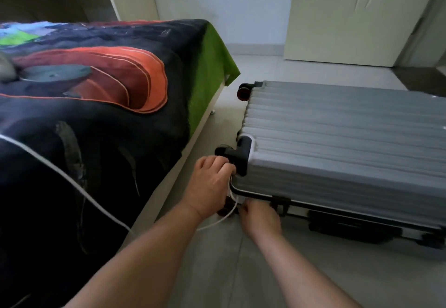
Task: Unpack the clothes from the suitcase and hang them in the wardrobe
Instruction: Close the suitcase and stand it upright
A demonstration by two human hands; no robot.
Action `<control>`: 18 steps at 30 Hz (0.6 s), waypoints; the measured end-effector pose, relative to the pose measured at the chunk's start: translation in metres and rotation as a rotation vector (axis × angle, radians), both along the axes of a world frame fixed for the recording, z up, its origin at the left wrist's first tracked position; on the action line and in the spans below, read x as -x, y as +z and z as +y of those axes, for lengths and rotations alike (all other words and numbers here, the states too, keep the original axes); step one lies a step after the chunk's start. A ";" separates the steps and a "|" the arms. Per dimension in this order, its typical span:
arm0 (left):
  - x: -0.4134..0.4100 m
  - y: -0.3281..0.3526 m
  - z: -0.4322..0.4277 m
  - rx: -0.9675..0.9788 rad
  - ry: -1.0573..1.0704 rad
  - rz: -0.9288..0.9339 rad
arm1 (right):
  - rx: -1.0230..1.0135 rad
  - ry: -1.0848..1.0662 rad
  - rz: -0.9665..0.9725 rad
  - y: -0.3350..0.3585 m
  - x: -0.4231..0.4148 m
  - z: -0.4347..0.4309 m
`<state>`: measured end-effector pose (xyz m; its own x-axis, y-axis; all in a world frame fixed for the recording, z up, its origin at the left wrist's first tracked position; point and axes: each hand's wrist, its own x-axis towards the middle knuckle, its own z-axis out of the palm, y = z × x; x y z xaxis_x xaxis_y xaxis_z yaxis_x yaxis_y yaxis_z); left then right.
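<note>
A grey ribbed hard-shell suitcase (pixel 342 143) lies flat and closed on the floor to the right of the bed. My left hand (pixel 210 184) grips its near-left corner, just below a black wheel (pixel 225 151). My right hand (pixel 259 217) is curled at the near side edge of the suitcase, fingers at the seam; what they pinch is hidden. No clothes are visible.
A bed (pixel 96 114) with a dark, orange and green cover fills the left. A white cable (pixel 72 184) runs across the bed down to the floor between my hands. A cream door (pixel 350 17) stands behind the suitcase. Pale floor tiles (pixel 217 271) lie beneath my arms.
</note>
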<state>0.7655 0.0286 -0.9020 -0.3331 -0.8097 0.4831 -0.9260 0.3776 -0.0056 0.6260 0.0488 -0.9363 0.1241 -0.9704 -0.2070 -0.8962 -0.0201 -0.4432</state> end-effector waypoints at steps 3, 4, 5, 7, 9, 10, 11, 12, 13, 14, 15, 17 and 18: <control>-0.008 -0.003 -0.009 0.028 -0.010 0.041 | -0.176 -0.060 -0.158 -0.016 -0.014 -0.003; -0.007 -0.001 -0.013 0.049 -0.019 0.081 | -0.202 -0.091 -0.223 -0.021 -0.018 -0.006; -0.007 0.000 -0.019 0.072 -0.033 0.115 | -0.240 -0.124 -0.264 -0.025 -0.023 -0.010; -0.008 0.005 -0.027 0.113 -0.070 0.134 | -0.271 -0.216 -0.304 -0.027 -0.032 -0.016; -0.010 0.006 -0.035 0.120 -0.108 0.091 | -0.222 -0.281 -0.351 -0.026 -0.039 -0.022; -0.008 0.007 -0.038 0.113 -0.128 0.049 | -0.185 -0.322 -0.406 -0.028 -0.041 -0.026; -0.006 0.008 -0.041 0.101 -0.148 0.007 | -0.201 -0.366 -0.446 -0.026 -0.042 -0.027; -0.002 0.010 -0.045 0.084 -0.168 -0.034 | -0.190 -0.401 -0.470 -0.026 -0.043 -0.026; 0.000 0.013 -0.048 0.067 -0.188 -0.081 | -0.203 -0.426 -0.460 -0.026 -0.043 -0.027; 0.003 0.015 -0.053 0.041 -0.210 -0.127 | -0.197 -0.444 -0.435 -0.032 -0.043 -0.029; 0.005 0.018 -0.058 0.015 -0.235 -0.177 | -0.208 -0.443 -0.411 -0.035 -0.044 -0.029; 0.004 0.022 -0.069 -0.012 -0.296 -0.256 | -0.218 -0.405 -0.335 -0.036 -0.044 -0.028; 0.002 0.024 -0.073 -0.020 -0.319 -0.281 | -0.199 -0.381 -0.296 -0.037 -0.044 -0.030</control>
<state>0.7633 -0.0445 -0.8783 -0.6850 -0.6530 0.3230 -0.7262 0.6474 -0.2313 0.6699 0.0193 -0.9737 -0.1489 -0.9035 -0.4019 -0.6595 0.3936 -0.6405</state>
